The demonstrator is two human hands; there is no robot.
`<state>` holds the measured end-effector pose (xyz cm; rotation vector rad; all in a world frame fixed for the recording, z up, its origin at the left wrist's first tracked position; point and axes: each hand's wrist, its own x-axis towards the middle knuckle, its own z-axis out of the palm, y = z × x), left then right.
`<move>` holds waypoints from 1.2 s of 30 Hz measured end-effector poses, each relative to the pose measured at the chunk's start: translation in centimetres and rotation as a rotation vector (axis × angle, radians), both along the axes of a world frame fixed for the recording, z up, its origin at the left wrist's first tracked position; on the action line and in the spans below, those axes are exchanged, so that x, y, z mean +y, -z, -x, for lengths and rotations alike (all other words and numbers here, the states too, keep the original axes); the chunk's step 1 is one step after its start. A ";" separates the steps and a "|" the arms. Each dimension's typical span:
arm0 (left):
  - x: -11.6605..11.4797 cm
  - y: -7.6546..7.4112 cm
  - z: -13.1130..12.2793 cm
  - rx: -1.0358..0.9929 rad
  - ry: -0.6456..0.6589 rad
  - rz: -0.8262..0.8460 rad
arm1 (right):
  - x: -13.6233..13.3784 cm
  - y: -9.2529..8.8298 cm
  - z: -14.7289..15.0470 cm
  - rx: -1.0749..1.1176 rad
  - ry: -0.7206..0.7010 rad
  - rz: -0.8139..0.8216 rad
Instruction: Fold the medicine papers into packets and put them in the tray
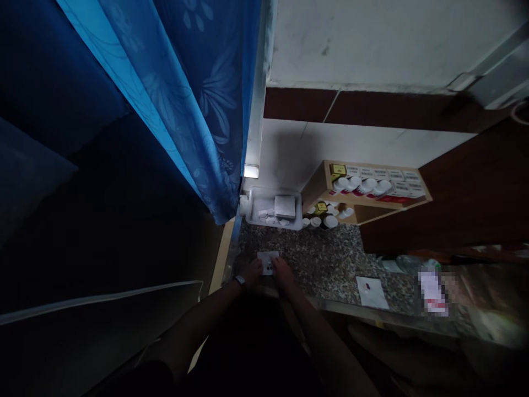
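Note:
Both hands are at the front of a speckled stone counter (318, 256), over a small white paper (268, 256). Several small dark round pieces, like tablets, lie on the paper (270, 267). My left hand (252, 270), with a light band at its wrist, pinches the left edge of the paper. From the other side my right hand (282, 271) reaches over the right edge, fingers drawn together; dim light hides what is between them. Behind the paper stands a translucent plastic tray (250, 205) with a stack of white papers (285, 206) and small white pieces.
A wooden shelf (326, 190) holds boxes and white-capped bottles (367, 186), with more bottles (329, 221) below. To the right lie another white paper (372, 292) with a dark red piece on it and a clear bottle (409, 263). A blue curtain (215, 110) hangs at left.

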<state>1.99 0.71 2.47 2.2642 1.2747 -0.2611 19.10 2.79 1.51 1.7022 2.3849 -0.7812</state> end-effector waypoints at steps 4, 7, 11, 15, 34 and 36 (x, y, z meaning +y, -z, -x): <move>0.0 -0.2 0.0 0.043 0.000 0.020 | 0.2 0.4 0.2 0.080 -0.017 0.016; 0.0 -0.4 0.0 0.034 -0.004 -0.008 | -0.3 0.9 -0.4 0.187 0.166 0.008; 0.0 -0.1 -0.4 0.010 0.000 -0.066 | -1.2 1.4 -0.8 0.308 0.483 0.004; 0.2 0.4 -0.8 0.017 0.018 -0.086 | -1.2 1.7 0.2 0.411 0.597 0.078; 1.6 -1.2 -0.6 -0.018 0.174 -0.142 | -1.5 0.8 -2.8 0.253 -0.046 -0.056; 1.8 -1.1 -0.6 -0.029 0.175 -0.127 | -1.4 0.8 -2.8 0.229 -0.057 -0.056</move>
